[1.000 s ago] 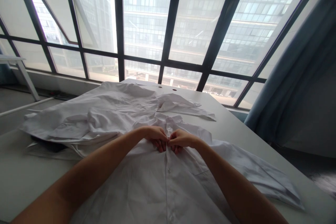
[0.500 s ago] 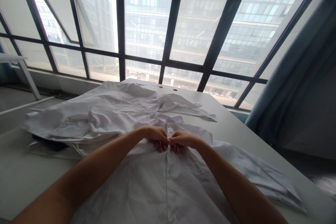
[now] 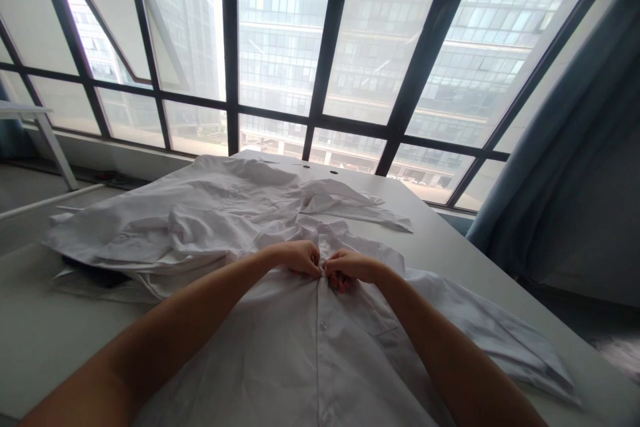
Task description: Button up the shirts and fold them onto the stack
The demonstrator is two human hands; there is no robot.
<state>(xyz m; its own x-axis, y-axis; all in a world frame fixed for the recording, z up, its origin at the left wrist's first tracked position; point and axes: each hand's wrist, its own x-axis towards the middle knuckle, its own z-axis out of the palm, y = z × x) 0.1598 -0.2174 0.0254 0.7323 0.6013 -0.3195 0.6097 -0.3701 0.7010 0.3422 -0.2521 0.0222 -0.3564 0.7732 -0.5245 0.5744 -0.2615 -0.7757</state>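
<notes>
A white button-front shirt (image 3: pixel 270 360) lies spread on the table, its front facing up. My left hand (image 3: pixel 300 259) and my right hand (image 3: pixel 350 267) meet at its placket (image 3: pixel 320 293), fingers curled and pinching the cloth from either side. A small shirt button (image 3: pixel 323 325) shows just below them, and another (image 3: pixel 323 245) just above. Whatever the fingertips cover is hidden. A long white sleeve (image 3: pixel 500 337) stretches toward the lower right, beyond my right forearm.
Crumpled white fabric (image 3: pixel 165 230) is heaped at the left on the pale table (image 3: pixel 440 247), with a dark flat object (image 3: pixel 95 277) beneath it. A cuffed sleeve (image 3: pixel 360 212) lies farther back. Large dark-framed windows (image 3: pixel 280 33) stand behind the table, and a blue curtain (image 3: pixel 545 147) hangs right.
My hands have drawn slightly closer, with the fingers now curled more tightly on the placket. The shirt has shifted only slightly.
</notes>
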